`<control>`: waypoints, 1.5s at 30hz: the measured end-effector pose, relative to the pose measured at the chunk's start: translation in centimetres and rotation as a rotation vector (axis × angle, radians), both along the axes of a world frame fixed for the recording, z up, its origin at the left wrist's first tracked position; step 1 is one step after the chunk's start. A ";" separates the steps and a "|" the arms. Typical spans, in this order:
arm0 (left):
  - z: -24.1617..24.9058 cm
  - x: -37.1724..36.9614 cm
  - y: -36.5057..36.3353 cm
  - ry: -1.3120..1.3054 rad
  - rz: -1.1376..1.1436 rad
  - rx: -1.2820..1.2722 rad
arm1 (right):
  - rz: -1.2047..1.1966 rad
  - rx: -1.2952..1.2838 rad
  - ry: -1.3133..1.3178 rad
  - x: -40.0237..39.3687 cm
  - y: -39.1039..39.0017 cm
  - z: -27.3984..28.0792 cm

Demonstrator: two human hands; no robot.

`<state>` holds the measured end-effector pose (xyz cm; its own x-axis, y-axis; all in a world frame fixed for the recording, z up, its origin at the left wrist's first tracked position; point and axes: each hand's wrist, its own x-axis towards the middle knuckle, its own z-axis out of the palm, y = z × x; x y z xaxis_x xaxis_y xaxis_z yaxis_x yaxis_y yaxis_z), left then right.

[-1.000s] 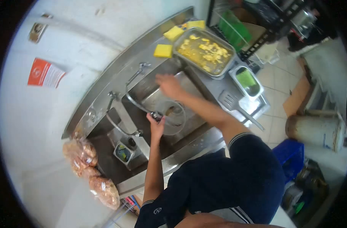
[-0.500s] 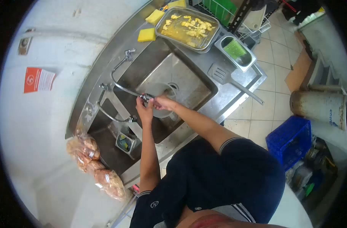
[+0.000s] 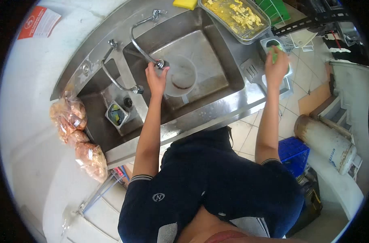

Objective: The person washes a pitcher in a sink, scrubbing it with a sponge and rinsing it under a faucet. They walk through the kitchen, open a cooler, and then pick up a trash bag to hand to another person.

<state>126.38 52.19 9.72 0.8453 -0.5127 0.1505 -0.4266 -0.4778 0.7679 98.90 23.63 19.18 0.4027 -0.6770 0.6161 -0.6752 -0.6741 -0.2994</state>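
My left hand [image 3: 156,82] has its fingers around the spout end [image 3: 162,64] of a curved metal tap over the large sink basin. Below it, a round translucent tub [image 3: 191,69] stands in the basin with some brown residue inside. On the right, my right hand [image 3: 276,67] reaches into a small steel container [image 3: 265,42], its fingers closed on a green sponge [image 3: 274,56] that they partly hide. Beside that container a slotted spatula [image 3: 251,72] lies on the steel counter.
A glass dish [image 3: 237,18] with yellow food scraps and a yellow sponge [image 3: 185,3] sit at the back. The smaller basin holds a small steel container [image 3: 117,115] under a second tap [image 3: 111,77]. Bagged bread [image 3: 91,156] lies at left. A blue crate [image 3: 293,154] and gas cylinder [image 3: 326,143] stand right.
My right hand has left the tap spout and moved right to the green sponge in the steel container. The left hand stays on the spout. The view has shifted.
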 end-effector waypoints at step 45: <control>-9.2 -4.0 7.3 1.070 0.272 -0.185 | 0.016 0.613 -0.515 0.7 1.2 3.9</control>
